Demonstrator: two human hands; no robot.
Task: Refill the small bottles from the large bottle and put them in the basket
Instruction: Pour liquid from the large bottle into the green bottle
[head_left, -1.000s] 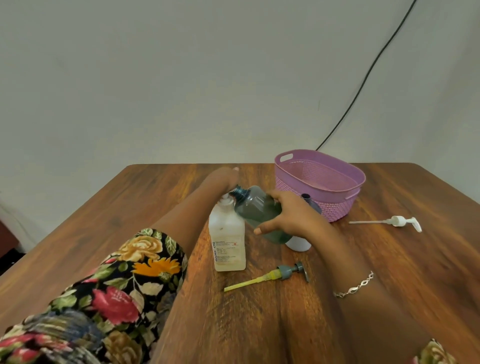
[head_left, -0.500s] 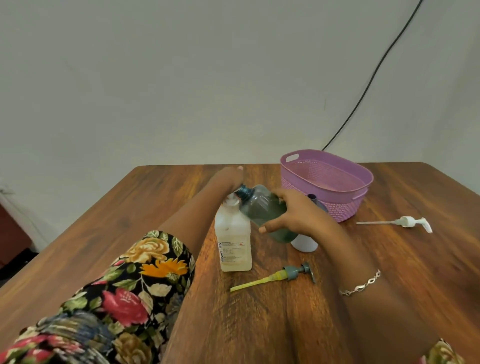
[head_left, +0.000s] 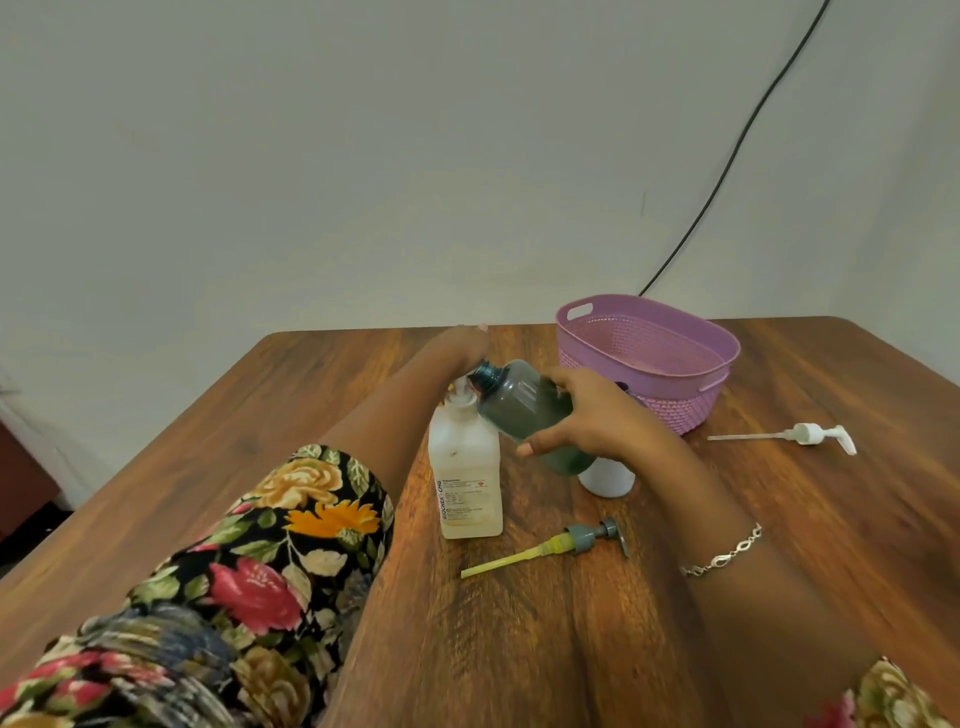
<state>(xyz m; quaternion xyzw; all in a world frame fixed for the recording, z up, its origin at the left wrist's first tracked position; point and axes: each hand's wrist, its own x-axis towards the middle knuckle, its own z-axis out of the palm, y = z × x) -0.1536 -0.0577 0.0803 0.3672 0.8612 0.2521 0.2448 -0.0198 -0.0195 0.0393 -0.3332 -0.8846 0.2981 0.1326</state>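
A tilted grey-green small bottle (head_left: 524, 410) is gripped by the right hand (head_left: 597, 415), its open neck held at the pump (head_left: 460, 397) of a large white bottle (head_left: 467, 467) on the wooden counter (head_left: 519, 649). The pump is covered by the left hand (head_left: 457, 348). A purple basket (head_left: 680, 410) stands behind.

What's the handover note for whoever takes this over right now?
Left hand: on the large bottle's pump head; fingers mostly hidden.
Right hand: grips the grey small bottle, tilted, open neck at the pump spout.
Large bottle stands upright on the table. White small bottle stands behind the right hand.
Grey pump and white pump lie loose on the table.
Basket: no bottle in it.
Done: both pumps off.
Left: fill both, refit pumps, put both in the basket.
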